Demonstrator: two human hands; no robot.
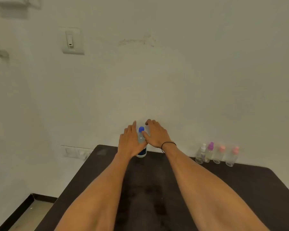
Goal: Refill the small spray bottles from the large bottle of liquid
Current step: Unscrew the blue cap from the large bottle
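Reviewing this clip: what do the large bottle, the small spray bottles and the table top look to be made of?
Large bottle: probably clear plastic, since it shows through, with an opaque blue cap and a dark label low down. Small spray bottles: clear, glossy bodies, plastic or glass, too small to tell; coloured tops look plastic. Table: dark brown, matte, faintly smudged; material unclear.

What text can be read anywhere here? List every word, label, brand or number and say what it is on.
None can be read.
Large bottle: its dark blue label is too blurred to read and partly hidden by the left hand.
Small spray bottles: a faint mark on one, too small to read.
Wall switch: no legible marking.
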